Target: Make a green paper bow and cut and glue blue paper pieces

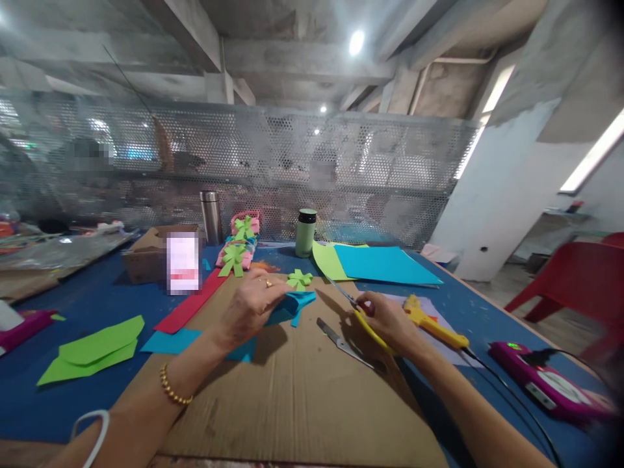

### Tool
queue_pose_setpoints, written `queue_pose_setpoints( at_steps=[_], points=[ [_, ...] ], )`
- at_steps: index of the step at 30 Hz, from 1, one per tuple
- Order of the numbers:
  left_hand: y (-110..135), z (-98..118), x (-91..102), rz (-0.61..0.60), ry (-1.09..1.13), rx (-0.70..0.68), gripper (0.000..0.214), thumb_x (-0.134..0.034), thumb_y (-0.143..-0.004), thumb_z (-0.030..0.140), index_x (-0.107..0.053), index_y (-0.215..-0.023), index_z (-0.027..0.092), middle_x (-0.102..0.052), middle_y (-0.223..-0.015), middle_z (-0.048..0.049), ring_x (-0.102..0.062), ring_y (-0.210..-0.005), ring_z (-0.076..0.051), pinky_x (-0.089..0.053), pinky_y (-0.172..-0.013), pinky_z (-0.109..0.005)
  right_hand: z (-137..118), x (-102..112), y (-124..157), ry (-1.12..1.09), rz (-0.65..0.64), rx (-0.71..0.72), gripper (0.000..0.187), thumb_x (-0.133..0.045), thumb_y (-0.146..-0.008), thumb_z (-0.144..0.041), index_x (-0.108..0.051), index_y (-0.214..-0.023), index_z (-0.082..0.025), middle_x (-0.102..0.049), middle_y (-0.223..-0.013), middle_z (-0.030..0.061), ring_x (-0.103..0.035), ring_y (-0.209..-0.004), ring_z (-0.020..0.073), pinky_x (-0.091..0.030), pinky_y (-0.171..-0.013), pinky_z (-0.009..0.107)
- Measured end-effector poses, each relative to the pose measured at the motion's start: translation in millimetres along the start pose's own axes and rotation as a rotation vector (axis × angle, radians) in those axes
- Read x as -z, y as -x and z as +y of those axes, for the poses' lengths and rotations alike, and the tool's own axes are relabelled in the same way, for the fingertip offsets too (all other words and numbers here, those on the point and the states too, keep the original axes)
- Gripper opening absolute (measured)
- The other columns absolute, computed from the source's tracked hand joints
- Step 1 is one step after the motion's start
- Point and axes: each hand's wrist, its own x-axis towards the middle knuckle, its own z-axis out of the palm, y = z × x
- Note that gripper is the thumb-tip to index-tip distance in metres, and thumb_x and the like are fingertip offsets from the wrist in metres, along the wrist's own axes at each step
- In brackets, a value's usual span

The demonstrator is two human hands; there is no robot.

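My left hand (251, 307) pinches a folded piece of blue paper (291, 305) above the brown cardboard (292, 403); a narrow strip hangs from the paper. In my right hand (390, 320) are yellow-handled scissors (374, 333), their blades pointing up and to the left, apart from the blue paper. Between my hands a knife (344, 344) lies on the cardboard. Just beyond the blue paper rests a light green paper bow (299, 279). More blue paper (168, 341) lies partly under my left wrist, near a red paper strip (188, 305).
A yellow glue gun (436, 326) lies right of my right hand, its cord near a magenta power strip (548, 383). Blue sheets (385, 263), a green bottle (306, 234), a steel flask (211, 218), pink bow-topped items (236, 257) and a cardboard box (143, 253) stand farther back.
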Motion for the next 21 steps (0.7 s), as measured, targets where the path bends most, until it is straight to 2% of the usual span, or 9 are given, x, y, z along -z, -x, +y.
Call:
queue_pose_setpoints(
  at_steps=[3,6,9,12,14,18,21],
  points=[
    [-2.8,3.5,4.0,0.058,-0.194,-0.189,0.029,-0.049,-0.097,0.008,-0.070,-0.113,0.021,-0.076,-0.103,-0.0061,-0.066,-0.098,-0.019,-0.043,-0.096,-0.040,-2.3,-0.8,3.6,0.127,-0.085,-0.038,0.029,-0.059,-0.088,-0.041,-0.072,-0.103,-0.020,-0.070,-0.092,0.0089,-0.065,-0.078,0.0222,-0.038,-0.062,0.028],
    [-4.2,9.7,8.1,0.075,-0.305,-0.285,0.032,-0.048,-0.096,0.006,-0.068,-0.117,0.020,-0.075,-0.109,-0.0077,-0.064,-0.105,-0.021,-0.042,-0.097,-0.040,-12.8,0.2,9.8,0.238,-0.149,-0.013,0.027,-0.055,-0.092,-0.036,-0.072,-0.106,-0.021,-0.068,-0.100,0.0109,-0.066,-0.077,0.0204,-0.035,-0.061,0.028],
    [-3.9,14.6,10.3,0.081,-0.343,-0.334,0.032,-0.048,-0.096,0.007,-0.067,-0.119,0.021,-0.074,-0.112,-0.0083,-0.062,-0.107,-0.022,-0.041,-0.098,-0.041,-22.8,3.4,14.3,0.336,-0.150,-0.015,0.026,-0.052,-0.095,-0.034,-0.072,-0.104,-0.020,-0.068,-0.100,0.0121,-0.067,-0.077,0.0203,-0.036,-0.062,0.029],
    [-3.7,18.1,8.7,0.088,-0.304,-0.314,0.030,-0.051,-0.096,0.008,-0.068,-0.117,0.022,-0.074,-0.109,-0.0076,-0.061,-0.103,-0.022,-0.041,-0.096,-0.040,-30.8,12.4,17.4,0.406,-0.116,-0.005,0.026,-0.054,-0.095,-0.034,-0.074,-0.097,-0.018,-0.071,-0.097,0.0139,-0.068,-0.085,0.0247,-0.041,-0.066,0.030],
    [-4.1,20.2,5.2,0.090,-0.212,-0.264,0.026,-0.053,-0.097,0.009,-0.070,-0.112,0.020,-0.074,-0.101,-0.0068,-0.061,-0.095,-0.020,-0.044,-0.090,-0.038,-39.5,22.7,20.1,0.344,-0.014,0.096,0.026,-0.052,-0.097,-0.030,-0.075,-0.096,-0.018,-0.071,-0.098,0.0142,-0.067,-0.091,0.0257,-0.045,-0.070,0.031],
    [-3.9,21.1,-3.7,0.038,0.030,-0.165,0.019,-0.055,-0.098,0.015,-0.073,-0.102,0.017,-0.070,-0.085,-0.0049,-0.060,-0.084,-0.017,-0.046,-0.082,-0.032,-71.4,48.1,27.3,-0.104,0.267,0.503,0.027,-0.048,-0.102,-0.028,-0.072,-0.111,-0.021,-0.072,-0.108,0.0108,-0.065,-0.100,0.0214,-0.049,-0.087,0.034],
    [-2.0,18.7,-7.5,-0.014,0.089,-0.066,0.020,-0.054,-0.099,0.017,-0.075,-0.097,0.019,-0.071,-0.087,-0.0051,-0.060,-0.083,-0.017,-0.046,-0.078,-0.031,-95.6,60.7,29.0,-0.251,0.237,0.683,0.022,-0.056,-0.099,-0.028,-0.072,-0.114,-0.022,-0.074,-0.105,0.0078,-0.066,-0.097,0.0200,-0.048,-0.089,0.037]
  ],
)
